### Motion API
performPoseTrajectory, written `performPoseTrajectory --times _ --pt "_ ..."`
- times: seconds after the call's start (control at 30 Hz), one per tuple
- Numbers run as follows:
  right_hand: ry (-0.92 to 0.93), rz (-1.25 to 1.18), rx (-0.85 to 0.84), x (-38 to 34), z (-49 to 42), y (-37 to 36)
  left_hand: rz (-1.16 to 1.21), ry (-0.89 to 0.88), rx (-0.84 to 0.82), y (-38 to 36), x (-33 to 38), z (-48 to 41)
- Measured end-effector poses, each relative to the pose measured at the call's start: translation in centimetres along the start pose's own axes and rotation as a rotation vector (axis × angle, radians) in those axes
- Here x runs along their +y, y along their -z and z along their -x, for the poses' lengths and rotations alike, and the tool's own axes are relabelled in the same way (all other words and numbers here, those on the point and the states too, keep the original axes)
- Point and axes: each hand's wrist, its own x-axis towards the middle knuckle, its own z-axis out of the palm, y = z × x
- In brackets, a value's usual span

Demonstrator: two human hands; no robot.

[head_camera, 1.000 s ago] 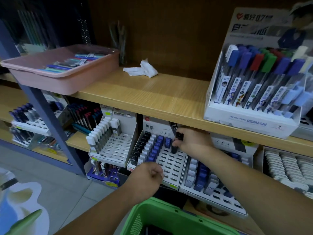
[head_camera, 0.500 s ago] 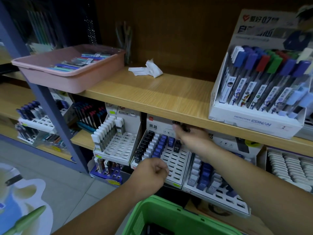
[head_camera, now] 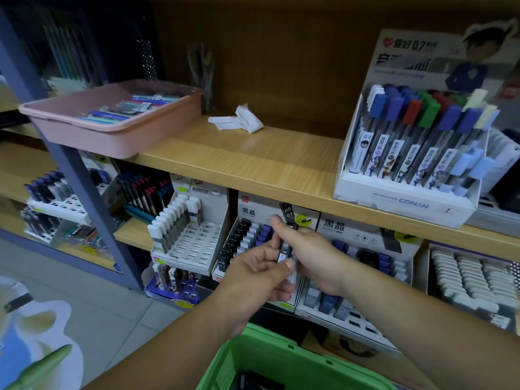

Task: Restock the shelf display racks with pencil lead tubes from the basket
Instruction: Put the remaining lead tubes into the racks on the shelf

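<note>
In front of the middle display rack (head_camera: 254, 209) my two hands meet. My left hand (head_camera: 256, 274) grips a small bunch of pencil lead tubes (head_camera: 284, 253) between thumb and fingers. My right hand (head_camera: 306, 249) pinches the top of one black-capped tube in that bunch. The rack holds rows of black, white and blue tubes (head_camera: 247, 235) in its left slots. The green basket (head_camera: 278, 358) sits below my arms at the bottom edge, with dark items barely visible inside.
A white-tube rack (head_camera: 194, 243) stands to the left and another lead rack (head_camera: 365, 319) to the right. On the wooden shelf (head_camera: 267, 161) above are a pink tray (head_camera: 112, 136), crumpled paper (head_camera: 239, 122) and a Conan lead display box (head_camera: 408, 198).
My right hand has come back from the rack's rear toward me. My left hand has risen from near the basket, and both now meet on the bunch of tubes.
</note>
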Motion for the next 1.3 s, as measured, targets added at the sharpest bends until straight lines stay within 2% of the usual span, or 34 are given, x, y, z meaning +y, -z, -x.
performPoseTrajectory --times 0.2,0.3,0.4,0.5,0.6,0.7,0.77,1.03,1.3 --pt "0.077 -0.051 -0.09 -0.5 -0.2 0.9 0.114 0.025 0.031 0.7 -0.1 -0.6" --pt "0.124 0.099 -0.05 -0.9 0.1 0.9 0.15 0.047 0.059 1.4 -0.1 -1.0" --pt "0.173 0.293 0.098 -1.7 0.6 1.1 -0.039 0.115 0.085 2.3 -0.6 -0.9" --pt "0.124 0.358 0.233 -2.5 0.8 2.0 -0.296 0.21 0.039 3.0 -1.1 -0.3" --pt "0.083 0.436 0.222 -2.6 0.1 2.6 -0.383 0.204 0.044 3.4 -1.4 0.2" --pt "0.077 0.748 0.129 -1.9 -1.1 2.8 -0.388 0.184 0.076 3.7 -1.3 0.2" --pt "0.089 0.841 0.112 -1.3 -2.1 3.0 -0.39 0.178 0.087 3.8 -1.2 0.2" --pt "0.199 0.804 0.308 0.0 -2.9 2.8 -0.356 0.195 0.107 3.9 -1.4 0.0" --pt "0.263 0.86 0.4 1.4 -3.2 2.2 -0.349 0.271 0.067 4.0 -1.7 0.3"
